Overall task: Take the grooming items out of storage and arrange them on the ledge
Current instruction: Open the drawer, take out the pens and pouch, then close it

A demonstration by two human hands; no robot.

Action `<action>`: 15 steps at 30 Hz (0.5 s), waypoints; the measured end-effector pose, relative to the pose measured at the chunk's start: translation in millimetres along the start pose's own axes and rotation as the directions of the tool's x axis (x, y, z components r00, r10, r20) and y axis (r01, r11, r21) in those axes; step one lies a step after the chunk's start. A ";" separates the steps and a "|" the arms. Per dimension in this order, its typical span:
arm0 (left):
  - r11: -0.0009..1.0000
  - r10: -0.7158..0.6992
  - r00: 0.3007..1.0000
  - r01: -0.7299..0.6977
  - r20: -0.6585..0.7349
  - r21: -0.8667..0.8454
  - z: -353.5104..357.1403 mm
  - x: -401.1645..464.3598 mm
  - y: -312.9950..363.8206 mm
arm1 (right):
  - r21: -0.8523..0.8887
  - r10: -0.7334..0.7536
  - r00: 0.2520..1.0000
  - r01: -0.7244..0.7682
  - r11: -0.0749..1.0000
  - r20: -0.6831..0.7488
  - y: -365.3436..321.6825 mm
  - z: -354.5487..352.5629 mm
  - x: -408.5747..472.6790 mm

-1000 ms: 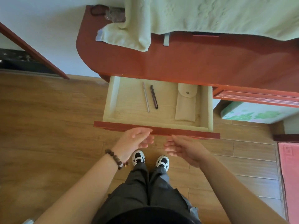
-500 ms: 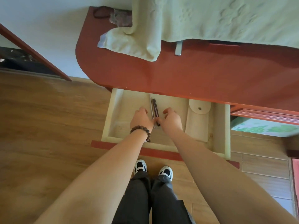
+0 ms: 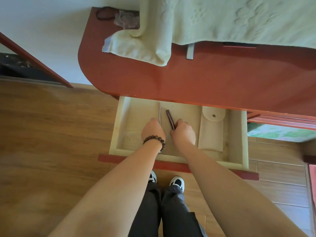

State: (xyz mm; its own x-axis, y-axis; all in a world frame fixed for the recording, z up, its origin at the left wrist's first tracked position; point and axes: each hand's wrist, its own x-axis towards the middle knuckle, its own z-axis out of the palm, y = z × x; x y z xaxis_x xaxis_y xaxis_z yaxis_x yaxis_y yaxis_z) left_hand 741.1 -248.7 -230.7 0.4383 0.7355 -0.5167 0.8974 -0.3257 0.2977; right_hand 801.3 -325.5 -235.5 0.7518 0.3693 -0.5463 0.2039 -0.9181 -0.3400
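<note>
- No words are showing anywhere.
- The left hand [image 3: 153,130] is pinching the thin silver stick [image 3: 159,112].
- The right hand [image 3: 183,132] is gripping the dark pen [image 3: 170,119].
- Both are sitting in the open drawer [image 3: 237,134] under the red ledge [image 3: 213,79], above a wood floor [image 3: 51,134].

Ledge [image 3: 196,79]: glossy red-brown, plain. Drawer [image 3: 136,117]: pale cream wood inside, faint grain; its front edge red-brown like the ledge. Slim stick [image 3: 159,112] in the drawer: silvery grey. Shorter stick [image 3: 170,119] beside it: dark brown, almost maroon. Pouch [image 3: 211,132]: beige, with a small dark snap on the flap. Towel [image 3: 222,19]: pale yellow-green, faint embossed flower pattern. Bead bracelet [image 3: 154,140] on left wrist: dark brown. Floor [image 3: 51,134]: warm brown wood-grain planks. Trousers [image 3: 164,212]: dark grey. Shoes [image 3: 177,183]: black and white. Wall [image 3: 51,31]: white.
</note>
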 end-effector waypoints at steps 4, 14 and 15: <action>0.990 0.051 0.996 -0.041 0.073 -0.138 -11.7 -8.7 -7.6 | 0.150 -0.029 0.999 0.026 0.988 0.017 3.1 -11.8 -21.3; 0.784 0.338 0.938 -0.328 -0.082 -0.526 -71.2 -79.4 -23.5 | 0.493 -0.046 0.975 0.152 0.856 -0.219 2.0 -82.7 -96.3; 0.761 0.352 0.929 -0.357 -0.118 -0.542 -77.2 -80.1 -15.3 | 0.518 -0.029 0.971 0.152 0.842 -0.238 -0.1 -89.8 -97.9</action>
State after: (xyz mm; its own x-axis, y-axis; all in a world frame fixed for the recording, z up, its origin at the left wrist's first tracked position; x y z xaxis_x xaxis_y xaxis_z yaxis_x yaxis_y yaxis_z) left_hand 688.3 -256.7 -131.9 0.7165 0.6388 -0.2803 0.4987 -0.1881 0.8461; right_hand 784.1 -374.6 -113.2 0.8730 0.3510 -0.3387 -0.0388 -0.6423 -0.7655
